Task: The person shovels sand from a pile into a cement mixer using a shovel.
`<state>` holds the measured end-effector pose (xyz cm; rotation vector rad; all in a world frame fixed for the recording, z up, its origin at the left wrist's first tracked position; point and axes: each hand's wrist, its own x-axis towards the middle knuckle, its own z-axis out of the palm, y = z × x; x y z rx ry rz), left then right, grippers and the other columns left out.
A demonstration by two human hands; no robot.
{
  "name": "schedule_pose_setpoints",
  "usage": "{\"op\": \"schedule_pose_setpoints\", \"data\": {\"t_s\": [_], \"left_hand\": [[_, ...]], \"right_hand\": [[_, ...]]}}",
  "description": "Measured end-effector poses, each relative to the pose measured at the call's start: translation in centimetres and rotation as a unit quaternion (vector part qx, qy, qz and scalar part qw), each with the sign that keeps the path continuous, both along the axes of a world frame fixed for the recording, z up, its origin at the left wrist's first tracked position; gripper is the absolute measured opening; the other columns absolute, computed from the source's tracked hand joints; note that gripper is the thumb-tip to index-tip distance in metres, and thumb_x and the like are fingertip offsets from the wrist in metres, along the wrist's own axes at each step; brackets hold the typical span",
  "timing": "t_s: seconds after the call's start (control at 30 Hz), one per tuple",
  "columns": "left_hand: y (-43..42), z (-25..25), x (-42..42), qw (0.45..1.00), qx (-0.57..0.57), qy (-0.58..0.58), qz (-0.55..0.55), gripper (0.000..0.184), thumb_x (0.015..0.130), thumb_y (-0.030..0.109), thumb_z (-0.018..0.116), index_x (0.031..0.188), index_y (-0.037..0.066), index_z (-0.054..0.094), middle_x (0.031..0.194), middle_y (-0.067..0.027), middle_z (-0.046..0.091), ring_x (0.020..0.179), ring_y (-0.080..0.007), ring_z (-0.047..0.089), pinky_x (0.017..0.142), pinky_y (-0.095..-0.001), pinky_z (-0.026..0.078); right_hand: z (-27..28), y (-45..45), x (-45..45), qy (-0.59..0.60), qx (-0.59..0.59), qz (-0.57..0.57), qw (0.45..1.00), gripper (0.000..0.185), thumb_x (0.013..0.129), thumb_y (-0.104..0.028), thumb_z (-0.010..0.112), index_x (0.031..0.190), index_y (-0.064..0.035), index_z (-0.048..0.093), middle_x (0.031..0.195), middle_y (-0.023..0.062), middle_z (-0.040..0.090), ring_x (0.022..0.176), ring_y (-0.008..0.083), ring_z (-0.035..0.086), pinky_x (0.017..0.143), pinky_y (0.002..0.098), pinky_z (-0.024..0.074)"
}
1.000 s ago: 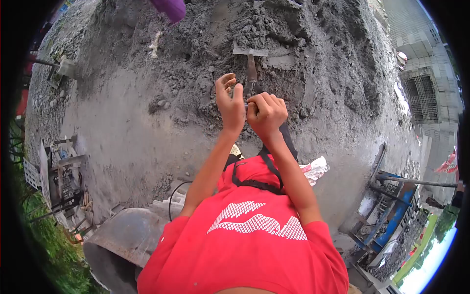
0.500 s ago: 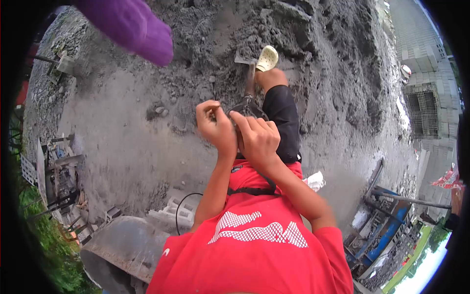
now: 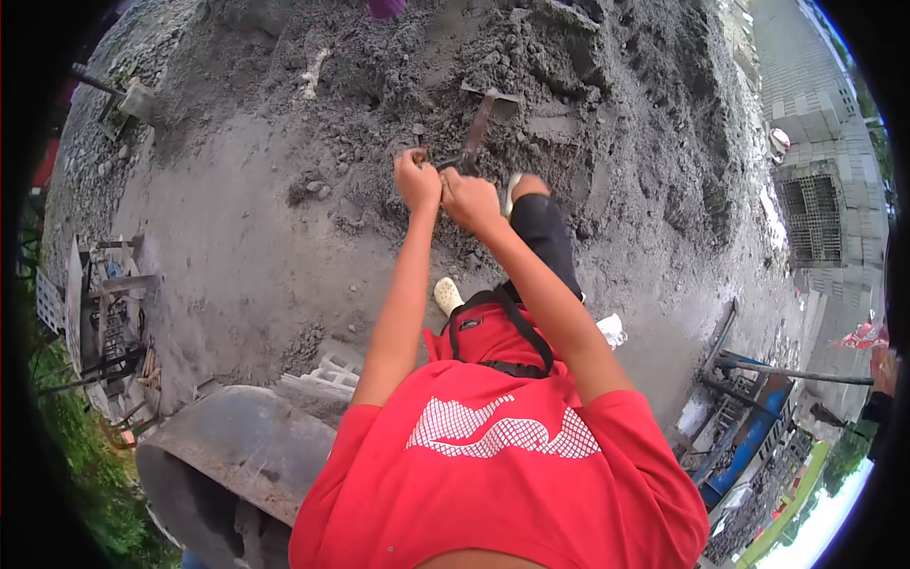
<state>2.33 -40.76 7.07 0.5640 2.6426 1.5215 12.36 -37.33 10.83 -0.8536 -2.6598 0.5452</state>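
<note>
A shovel (image 3: 480,123) stands in front of me, its rusty metal end against the loose grey sand (image 3: 559,57). My left hand (image 3: 417,180) is closed at the top of its handle, though the fingers partly hide the grip. Right beside it, my right hand (image 3: 470,199) is wrapped round the same handle end. Both arms reach forward from my red shirt (image 3: 502,503). One foot in a cream clog (image 3: 447,296) is on the ground, and the other is partly hidden behind the dark trouser leg (image 3: 548,237).
A metal drum-like container (image 3: 237,446) is close at lower left, beside grey hollow blocks (image 3: 332,379). Wooden scraps (image 3: 118,284) lie farther left. A blue metal frame (image 3: 754,436) is at right, near a block wall (image 3: 815,123). Another person's purple sleeve (image 3: 387,8) shows at the top edge.
My hands have moved forward with the shovel, and my arms are straighter. A second clog has come into view. The purple sleeve has mostly left at the top.
</note>
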Motion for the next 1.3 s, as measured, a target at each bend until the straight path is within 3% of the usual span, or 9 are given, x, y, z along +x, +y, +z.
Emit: {"op": "schedule_pose_setpoints", "data": {"t_s": [0.13,0.33,0.43,0.47,0.63,0.73,0.93,1.03,1.3], "left_hand": [[-3.3,-6.0,1.8,0.995,-0.043,-0.093,0.007,0.018,0.079,0.012,0.05,0.093,0.005,0.059,0.097,-0.0164,0.057,0.092,-0.0347,0.055,0.08,-0.0435,0.043],[-5.7,-16.4,6.9,0.957,-0.089,-0.274,0.043,0.03,0.085,0.025,0.045,0.098,0.001,0.058,0.087,-0.0173,0.064,0.084,-0.0319,0.062,0.075,-0.0417,0.046],[-5.3,-10.6,10.0,0.929,-0.042,-0.367,0.013,0.036,0.085,0.028,0.038,0.095,-0.001,0.057,0.086,-0.0199,0.062,0.083,-0.0363,0.059,0.076,-0.044,0.045],[-4.6,-13.2,10.6,0.964,-0.091,-0.25,0.031,0.037,0.086,0.029,0.038,0.093,-0.002,0.057,0.082,-0.0173,0.061,0.076,-0.031,0.059,0.071,-0.041,0.045],[-2.8,-13.9,13.1,0.918,0.104,-0.376,-0.077,0.035,0.087,0.037,0.044,0.092,0.004,0.055,0.077,-0.0086,0.055,0.072,-0.0191,0.057,0.063,-0.0361,0.044],[-1.7,-8.0,14.1,0.848,0.084,-0.515,-0.098,0.037,0.088,0.043,0.045,0.101,0.009,0.052,0.086,-0.0033,0.057,0.074,-0.0166,0.059,0.062,-0.0344,0.047],[-0.1,-8.0,16.8,0.719,0.163,-0.663,-0.13,0.031,0.087,0.044,0.047,0.095,0.015,0.056,0.091,-0.0015,0.065,0.08,-0.0207,0.064,0.064,-0.0372,0.052],[-0.9,-9.7,17.8,0.54,0.297,-0.781,-0.102,0.033,0.086,0.044,0.045,0.098,0.014,0.054,0.094,-0.0032,0.062,0.081,-0.024,0.063,0.068,-0.0439,0.049],[9.7,-5.9,18.3,0.46,0.229,-0.854,-0.085,0.052,0.078,0.058,0.048,0.088,0.008,0.058,0.094,-0.014,0.064,0.088,-0.0315,0.06,0.081,-0.0464,0.045]], "right_hand": [[-6.0,-2.6,2.0,-0.026,-0.041,0.05,0.998,0.028,0.09,-0.028,0.04,0.081,-0.0038,0.052,0.063,0.0204,0.061,0.059,0.038,0.061,0.057,0.0502,0.0481],[-7.2,-3.1,7.1,-0.15,-0.203,0.09,0.963,0.034,0.079,-0.031,0.049,0.098,-0.0039,0.058,0.094,0.0183,0.063,0.088,0.035,0.06,0.082,0.0453,0.0459],[-7.1,-2.6,10.1,-0.141,-0.193,0.116,0.964,0.037,0.07,-0.032,0.058,0.095,-0.0051,0.059,0.098,0.0176,0.063,0.092,0.0331,0.06,0.085,0.0422,0.0445],[-7.4,-2.1,10.8,-0.155,-0.189,0.118,0.963,0.038,0.068,-0.031,0.061,0.095,-0.0051,0.059,0.099,0.0176,0.063,0.093,0.0325,0.06,0.086,0.0415,0.0442],[-6.8,0.2,13.8,-0.166,-0.111,0.045,0.979,0.028,0.062,-0.024,0.063,0.085,-0.0084,0.062,0.085,0.0142,0.065,0.08,0.0336,0.063,0.073,0.0435,0.0501],[-3.8,3.4,16.6,-0.147,-0.062,0.015,0.987,0.019,0.061,-0.021,0.062,0.077,-0.0097,0.063,0.076,0.0131,0.065,0.073,0.0333,0.063,0.069,0.0435,0.0505],[1.0,7.2,21.2,-0.136,-0.012,0.029,0.99,0.017,0.06,-0.021,0.062,0.072,-0.008,0.062,0.072,0.0157,0.063,0.071,0.0341,0.062,0.066,0.0441,0.0493],[6.0,5.4,21.3,-0.148,-0.029,0.036,0.988,0.017,0.059,-0.02,0.062,0.068,-0.0068,0.059,0.07,0.0143,0.062,0.07,0.035,0.061,0.065,0.0448,0.0481],[12.6,8.6,25.3,-0.112,0.03,0.022,0.993,0.018,0.05,-0.012,0.067,0.068,-0.0112,0.061,0.072,0.004,0.06,0.078,0.0229,0.058,0.074,0.0379,0.0412]]}}
